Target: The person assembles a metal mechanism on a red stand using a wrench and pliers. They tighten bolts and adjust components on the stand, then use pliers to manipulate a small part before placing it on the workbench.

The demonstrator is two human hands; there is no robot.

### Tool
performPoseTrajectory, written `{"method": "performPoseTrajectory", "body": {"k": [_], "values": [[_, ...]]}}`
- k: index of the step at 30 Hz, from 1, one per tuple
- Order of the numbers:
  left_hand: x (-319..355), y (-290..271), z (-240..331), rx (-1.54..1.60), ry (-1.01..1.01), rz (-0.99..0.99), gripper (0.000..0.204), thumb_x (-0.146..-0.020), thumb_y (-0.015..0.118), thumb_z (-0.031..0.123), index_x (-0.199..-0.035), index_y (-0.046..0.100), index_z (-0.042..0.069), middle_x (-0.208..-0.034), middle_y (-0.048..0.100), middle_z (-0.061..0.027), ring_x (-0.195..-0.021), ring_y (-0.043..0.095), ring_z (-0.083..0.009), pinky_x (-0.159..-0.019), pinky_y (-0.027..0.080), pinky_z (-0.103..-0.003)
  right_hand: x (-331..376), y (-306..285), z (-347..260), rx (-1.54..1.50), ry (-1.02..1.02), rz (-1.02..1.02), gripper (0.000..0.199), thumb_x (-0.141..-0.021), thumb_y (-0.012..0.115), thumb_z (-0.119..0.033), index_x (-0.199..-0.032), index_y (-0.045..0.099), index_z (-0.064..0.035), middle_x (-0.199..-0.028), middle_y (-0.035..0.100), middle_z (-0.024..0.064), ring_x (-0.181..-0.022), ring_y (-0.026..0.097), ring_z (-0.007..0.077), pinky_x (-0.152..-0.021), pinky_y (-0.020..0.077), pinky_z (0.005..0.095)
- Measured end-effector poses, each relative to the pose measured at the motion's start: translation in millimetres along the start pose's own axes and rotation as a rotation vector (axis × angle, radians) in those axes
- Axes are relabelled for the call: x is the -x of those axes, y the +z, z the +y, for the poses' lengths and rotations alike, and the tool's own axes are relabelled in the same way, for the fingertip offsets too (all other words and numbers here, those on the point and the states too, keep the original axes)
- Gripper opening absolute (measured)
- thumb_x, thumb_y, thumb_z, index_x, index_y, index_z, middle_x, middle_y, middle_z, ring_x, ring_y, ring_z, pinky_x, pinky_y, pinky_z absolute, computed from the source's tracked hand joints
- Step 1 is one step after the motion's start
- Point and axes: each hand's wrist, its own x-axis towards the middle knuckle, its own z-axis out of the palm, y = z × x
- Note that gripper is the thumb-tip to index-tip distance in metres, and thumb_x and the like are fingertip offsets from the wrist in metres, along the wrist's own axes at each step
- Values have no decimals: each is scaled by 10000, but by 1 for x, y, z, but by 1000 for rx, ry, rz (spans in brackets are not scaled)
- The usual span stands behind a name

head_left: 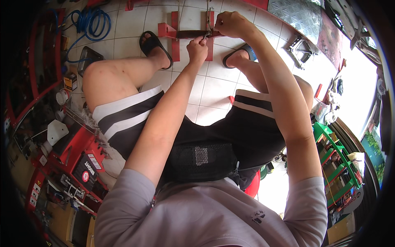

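The head view looks down on a person seated among workshop clutter, knees spread over a floor of pale square tiles [207, 84] with dark joints. Standing here, I see the work out between the sandals: a red metal frame [175, 47] lies on the tiles, its two long bars pointing away from the person, with a dark rod [190, 34] set across them. The left hand [198, 48] reaches the rod's right end, its thumb and forefinger pinched narrow on a small metal piece [208, 34]. The right hand [231, 24] is just beside it, fingers curled in; their tips are hidden, so I cannot tell what they grip.

Around this, the room crowds close. A blue hose [94, 25] lies coiled at the far left, near a red cabinet [35, 61]. Nearer on that side stands a red machine [78, 160] with loose parts about it. To the right, a sheet of patterned metal plate [294, 18] borders the tiles, and an angular metal bracket [302, 51] rests near it. Bright light washes over the floor there, whitening it, and a green rack [337, 152] holding assorted items stands by the person's right elbow.
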Motion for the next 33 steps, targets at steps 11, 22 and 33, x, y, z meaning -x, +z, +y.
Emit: {"method": "performPoseTrajectory", "body": {"k": [11,22,33], "values": [[1,-2,9,231,-132,-121,149,-874,596,109,-949,674,7,-682,641,-73,-563,617,-125,-543,510,-268,-2,1,2,15,37,-21,378,-765,471,-241,-1009,647,-12,-1075,627,192,-1002,612,329,-866,490,380],[0,-14,40,271,-209,-172,241,-857,595,130,-679,625,-30,-529,576,-60,-418,558,-129,-391,442,-275,-8,11,10,14,8,34,321,-753,503,-247,-933,665,-37,-965,652,173,-908,630,314,-817,498,373],[-23,-21,51,190,-405,-349,234,-893,562,167,-775,619,-26,-600,567,-48,-411,476,-111,-366,374,-282,-18,25,18,43,49,111,276,-792,557,-320,-914,683,-107,-926,670,105,-830,643,274,-791,499,353]]}}
